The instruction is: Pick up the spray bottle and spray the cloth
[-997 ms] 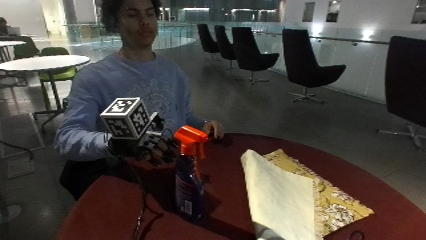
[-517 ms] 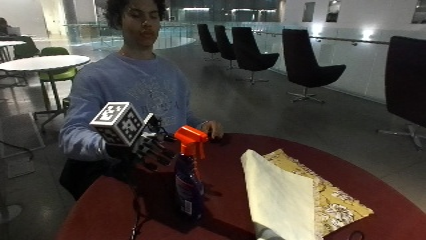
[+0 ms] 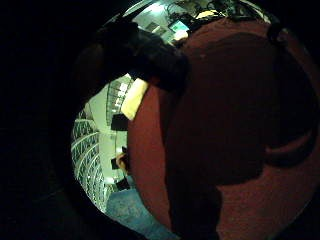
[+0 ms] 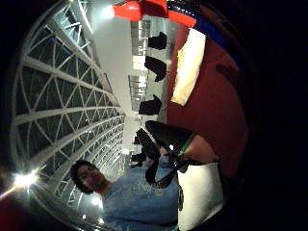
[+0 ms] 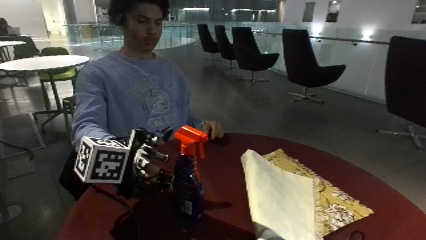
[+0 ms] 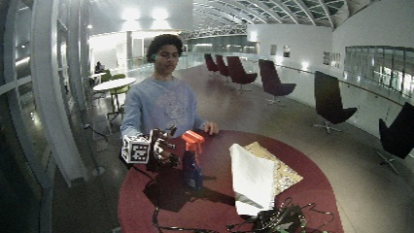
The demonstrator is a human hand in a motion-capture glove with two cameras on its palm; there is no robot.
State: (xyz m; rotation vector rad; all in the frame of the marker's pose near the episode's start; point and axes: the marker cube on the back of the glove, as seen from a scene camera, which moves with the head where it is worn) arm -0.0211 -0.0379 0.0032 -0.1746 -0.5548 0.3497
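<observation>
The spray bottle (image 5: 188, 187), blue with an orange trigger head (image 5: 192, 138), stands upright on the round red table (image 5: 229, 160). My gloved right hand (image 5: 152, 165) is just beside it on the side away from the cloth, fingers spread toward its neck and not closed round it. In the thumb side palm view the orange head (image 4: 144, 9) sits at the edge and my thumb (image 4: 168, 137) sticks out free. A cream cloth (image 5: 279, 195) lies folded over a yellow patterned cloth (image 5: 333, 205) past the bottle. The cream cloth (image 4: 187, 67) also shows on the table.
The person's bare left hand (image 5: 213, 130) rests on the table's far edge. A tangle of dark gear (image 6: 278, 221) lies at the near edge. Black chairs (image 5: 303, 65) and a white table (image 5: 40, 62) stand well behind.
My gloved hand has come down from level with the orange head to beside the bottle's neck and shoulder. The bottle and cloths have not moved.
</observation>
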